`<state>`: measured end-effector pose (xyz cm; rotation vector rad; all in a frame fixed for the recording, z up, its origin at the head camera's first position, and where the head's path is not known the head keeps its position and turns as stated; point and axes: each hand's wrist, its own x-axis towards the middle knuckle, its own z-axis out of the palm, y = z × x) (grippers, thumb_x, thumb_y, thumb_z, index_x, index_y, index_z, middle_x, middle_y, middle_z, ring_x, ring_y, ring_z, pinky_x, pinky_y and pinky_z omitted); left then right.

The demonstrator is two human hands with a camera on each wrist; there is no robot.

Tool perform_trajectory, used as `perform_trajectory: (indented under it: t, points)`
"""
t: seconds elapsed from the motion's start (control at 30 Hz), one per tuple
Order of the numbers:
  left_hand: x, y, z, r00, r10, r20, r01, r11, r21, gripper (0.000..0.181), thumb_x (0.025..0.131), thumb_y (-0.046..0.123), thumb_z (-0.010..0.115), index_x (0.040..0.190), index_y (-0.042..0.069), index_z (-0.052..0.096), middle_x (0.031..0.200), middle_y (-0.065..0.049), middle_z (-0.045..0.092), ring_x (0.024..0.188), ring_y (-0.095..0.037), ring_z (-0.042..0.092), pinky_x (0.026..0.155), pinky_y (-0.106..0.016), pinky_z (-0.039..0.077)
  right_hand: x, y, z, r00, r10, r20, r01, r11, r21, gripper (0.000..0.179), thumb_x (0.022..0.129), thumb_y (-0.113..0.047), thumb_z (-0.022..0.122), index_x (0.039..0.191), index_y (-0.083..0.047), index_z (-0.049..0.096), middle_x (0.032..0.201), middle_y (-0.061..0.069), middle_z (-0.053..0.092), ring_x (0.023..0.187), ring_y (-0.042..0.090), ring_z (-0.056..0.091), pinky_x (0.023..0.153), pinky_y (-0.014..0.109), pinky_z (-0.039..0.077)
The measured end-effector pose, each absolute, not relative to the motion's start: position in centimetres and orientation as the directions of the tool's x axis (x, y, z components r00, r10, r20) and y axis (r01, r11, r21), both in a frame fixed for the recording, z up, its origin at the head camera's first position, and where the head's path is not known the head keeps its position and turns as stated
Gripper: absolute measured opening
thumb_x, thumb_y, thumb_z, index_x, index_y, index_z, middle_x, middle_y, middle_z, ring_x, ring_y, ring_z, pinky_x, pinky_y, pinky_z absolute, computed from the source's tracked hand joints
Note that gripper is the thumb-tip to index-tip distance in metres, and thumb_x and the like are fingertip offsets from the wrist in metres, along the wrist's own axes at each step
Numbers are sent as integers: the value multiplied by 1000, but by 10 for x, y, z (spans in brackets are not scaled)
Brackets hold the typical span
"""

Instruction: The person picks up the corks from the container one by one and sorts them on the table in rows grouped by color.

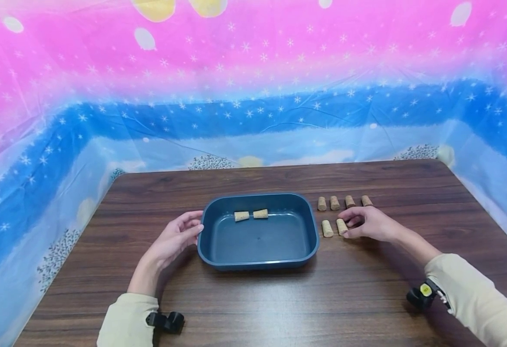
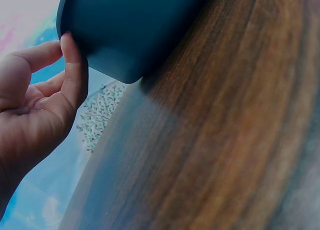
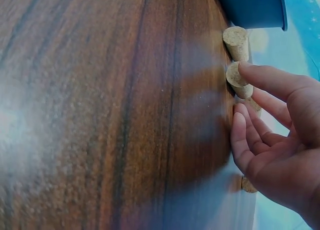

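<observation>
A dark blue rectangular plastic basin (image 1: 258, 264) stands on the table, with two tapered cork stoppers (image 1: 242, 216) lying inside near its far wall. At its left end, my left hand (image 1: 177, 238) holds the rim between thumb and fingers; the left wrist view shows those fingertips right at the basin's edge (image 2: 115, 49). To the basin's right, my right hand (image 1: 372, 224) pinches a pale cork stopper (image 1: 341, 225) between thumb and forefinger. Another pale cork stopper (image 1: 327, 228) is just left of it. In the right wrist view, the thumb lies against the pinched stopper's end (image 3: 234, 75).
Behind the right hand, several browner cork stoppers (image 1: 334, 203) form a row, the rightmost partly covered by the hand. The dark wooden table (image 1: 253, 308) ends at a patterned pink and blue cloth (image 1: 253, 111) around its back and sides.
</observation>
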<state>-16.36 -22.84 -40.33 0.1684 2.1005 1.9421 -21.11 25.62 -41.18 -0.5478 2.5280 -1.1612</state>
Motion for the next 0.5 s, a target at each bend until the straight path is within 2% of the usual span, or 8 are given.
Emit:
perform_trajectory:
  t: [0.27, 0.5]
  points:
    - [-164, -229, -403, -955, 269, -123, -101, 94, 990, 51, 99, 9, 54, 142, -7, 33, 110, -16, 53, 88, -14, 59, 80, -27, 53, -207, 260, -410, -874, -472, -114, -213, 584, -784, 48, 84, -14, 76, 124, 7, 58, 115, 18, 62, 102, 29, 61, 79, 28, 51]
    - [-164, -228, -404, -956, 268, -116, -96, 86, 992, 50, 99, 8, 54, 142, -7, 33, 110, -17, 53, 88, -14, 59, 81, -26, 53, -203, 262, -403, -878, -467, -108, -227, 603, -765, 50, 84, -17, 76, 125, 6, 57, 116, 18, 61, 104, 31, 60, 83, 34, 49]
